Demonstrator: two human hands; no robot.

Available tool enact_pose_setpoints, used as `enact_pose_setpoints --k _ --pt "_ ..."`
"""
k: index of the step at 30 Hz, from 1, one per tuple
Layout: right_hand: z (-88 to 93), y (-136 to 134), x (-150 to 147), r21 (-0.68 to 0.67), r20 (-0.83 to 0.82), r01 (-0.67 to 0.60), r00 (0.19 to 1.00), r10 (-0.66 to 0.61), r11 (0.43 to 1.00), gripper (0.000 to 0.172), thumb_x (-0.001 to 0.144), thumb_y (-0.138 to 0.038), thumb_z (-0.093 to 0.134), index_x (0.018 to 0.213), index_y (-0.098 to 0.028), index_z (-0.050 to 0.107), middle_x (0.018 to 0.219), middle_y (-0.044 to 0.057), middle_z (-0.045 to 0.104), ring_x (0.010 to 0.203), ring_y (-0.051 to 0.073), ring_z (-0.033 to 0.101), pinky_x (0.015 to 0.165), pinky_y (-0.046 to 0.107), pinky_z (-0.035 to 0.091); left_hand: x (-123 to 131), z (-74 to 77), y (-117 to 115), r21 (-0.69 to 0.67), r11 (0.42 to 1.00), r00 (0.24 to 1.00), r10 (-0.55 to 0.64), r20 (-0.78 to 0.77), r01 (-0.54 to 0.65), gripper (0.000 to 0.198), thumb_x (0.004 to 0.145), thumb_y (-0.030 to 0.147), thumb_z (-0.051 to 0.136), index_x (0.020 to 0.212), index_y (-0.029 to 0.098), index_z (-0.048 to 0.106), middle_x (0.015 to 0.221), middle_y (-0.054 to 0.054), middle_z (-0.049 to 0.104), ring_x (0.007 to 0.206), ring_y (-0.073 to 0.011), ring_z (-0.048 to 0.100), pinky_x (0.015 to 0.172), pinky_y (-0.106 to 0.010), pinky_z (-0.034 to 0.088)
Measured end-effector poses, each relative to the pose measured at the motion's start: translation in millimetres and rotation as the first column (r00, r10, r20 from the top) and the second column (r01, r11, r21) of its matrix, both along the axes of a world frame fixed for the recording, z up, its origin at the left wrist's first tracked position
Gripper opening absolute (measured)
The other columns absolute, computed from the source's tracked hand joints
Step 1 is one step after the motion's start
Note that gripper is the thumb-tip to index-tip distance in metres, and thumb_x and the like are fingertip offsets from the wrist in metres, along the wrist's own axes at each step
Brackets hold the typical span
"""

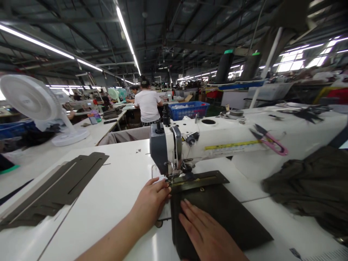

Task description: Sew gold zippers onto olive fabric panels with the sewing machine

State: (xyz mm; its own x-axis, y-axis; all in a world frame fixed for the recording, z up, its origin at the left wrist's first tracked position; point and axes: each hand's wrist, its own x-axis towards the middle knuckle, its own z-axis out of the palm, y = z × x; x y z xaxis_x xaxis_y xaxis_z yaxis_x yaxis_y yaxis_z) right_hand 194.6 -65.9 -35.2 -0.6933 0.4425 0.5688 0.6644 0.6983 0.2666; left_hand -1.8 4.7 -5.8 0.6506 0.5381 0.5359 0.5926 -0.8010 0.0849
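A dark olive fabric panel (231, 214) lies under the head of a white sewing machine (174, 145), with a narrow dark strip (214, 178) across its top edge. My left hand (152, 197) is beside the needle area, fingers bent together at the panel's upper left corner; what its fingertips hold is too small to make out. Flat on the panel rests my right hand (202, 226), its fingers stretched out and holding nothing. A small metal ring (202, 189) shows just below the strip.
Stacked dark fabric pieces (78, 174) lie at left, near a white fan (35, 101). Pink-handled scissors (274, 143) rest on the machine arm. Crumpled dark fabric (312, 185) lies at right. A person in a white shirt (148, 105) is beyond the machine, by a blue basket (187, 111).
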Motion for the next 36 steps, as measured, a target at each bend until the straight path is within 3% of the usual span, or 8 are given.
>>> enact_pose_setpoints --k 5,10,15,18,21,27,32,36 --pt "11.6 -1.4 5.3 -0.134 -0.022 0.075 0.997 -0.079 0.988 0.045 0.079 -0.045 0.05 0.103 -0.009 0.063 0.115 0.016 0.059 0.105 0.028 0.055 0.085 0.037 0.046 5.6 1.4 -7.4 -0.003 0.997 0.997 0.077 0.003 -0.077 0.014 0.085 0.019 0.049 0.091 0.016 0.061 0.087 -0.006 0.064 0.083 -0.0201 0.06 0.074 -0.035 0.051" --pt "26.7 0.2 7.6 -0.425 -0.082 0.195 0.964 -0.252 0.884 0.053 0.075 -0.051 0.053 0.108 -0.011 0.062 0.112 0.015 0.061 0.102 0.028 0.057 0.086 0.04 0.047 5.9 6.1 -12.9 -0.027 0.975 0.976 0.22 0.006 -0.22 0.011 0.079 0.023 0.057 0.087 0.019 0.062 0.091 -0.007 0.063 0.078 -0.021 0.059 0.072 -0.04 0.05" --pt "19.1 11.9 5.1 -0.37 -0.042 0.185 0.976 -0.215 0.91 0.045 0.078 -0.033 0.051 0.114 -0.008 0.059 0.123 0.018 0.051 0.113 0.03 0.049 0.09 0.043 0.044 1.3 7.7 -9.9 -0.031 0.988 0.988 0.153 0.019 -0.152 0.012 0.08 0.024 0.059 0.091 0.022 0.063 0.094 -0.005 0.064 0.081 -0.02 0.059 0.074 -0.037 0.048" --pt "21.6 22.6 8.5 -0.449 0.012 0.258 0.959 -0.283 0.856 0.044 0.075 -0.018 0.047 0.117 -0.008 0.057 0.125 0.016 0.05 0.115 0.028 0.047 0.096 0.048 0.038 0.4 7.5 -8.4 -0.05 0.988 0.989 0.148 0.023 -0.146 0.01 0.081 0.021 0.056 0.087 0.021 0.064 0.088 -0.004 0.064 0.075 -0.0185 0.058 0.07 -0.034 0.048" --pt "26.7 33.3 9.1 -0.507 -0.015 0.32 0.925 -0.379 0.801 0.043 0.075 -0.016 0.047 0.116 -0.009 0.057 0.125 0.015 0.052 0.116 0.028 0.046 0.1 0.049 0.032 1.3 5.0 -7.5 -0.055 0.983 0.984 0.176 0.043 -0.173 0.01 0.079 0.017 0.057 0.085 0.02 0.064 0.091 -0.005 0.063 0.079 -0.02 0.058 0.069 -0.035 0.048" --pt "29.2 47.2 2.6 -0.527 -0.077 0.262 0.933 -0.352 0.809 0.039 0.081 -0.01 0.042 0.118 -0.014 0.055 0.126 0.012 0.051 0.118 0.025 0.045 0.098 0.046 0.035 2.3 -4.0 -3.7 -0.038 0.989 0.985 0.147 0.087 -0.144 0.011 0.079 0.013 0.057 0.082 0.02 0.064 0.094 -0.004 0.066 0.082 -0.0205 0.06 0.071 -0.036 0.048" --pt "29.2 61.7 4.2 -0.52 -0.026 0.292 0.934 -0.357 0.802 0.053 0.072 0.004 0.037 0.118 -0.015 0.056 0.126 0.011 0.051 0.119 0.025 0.043 0.099 0.046 0.033 3.1 -3.4 -3.6 -0.048 0.984 0.981 0.175 0.08 -0.171 0.011 0.079 0.012 0.057 0.082 0.02 0.065 0.085 -0.004 0.066 0.077 -0.019 0.061 0.069 -0.034 0.048" --pt "24.4 74.4 4.9 -0.486 -0.036 0.294 0.934 -0.355 0.823 0.055 0.068 0.007 0.038 0.115 -0.015 0.058 0.12 0.012 0.056 0.116 0.023 0.047 0.1 0.043 0.033 3.2 -2.1 -3.3 -0.054 0.976 0.973 0.215 0.083 -0.211 0.01 0.078 0.013 0.058 0.08 0.019 0.065 0.096 -0.006 0.066 0.086 -0.0219 0.061 0.074 -0.038 0.049"
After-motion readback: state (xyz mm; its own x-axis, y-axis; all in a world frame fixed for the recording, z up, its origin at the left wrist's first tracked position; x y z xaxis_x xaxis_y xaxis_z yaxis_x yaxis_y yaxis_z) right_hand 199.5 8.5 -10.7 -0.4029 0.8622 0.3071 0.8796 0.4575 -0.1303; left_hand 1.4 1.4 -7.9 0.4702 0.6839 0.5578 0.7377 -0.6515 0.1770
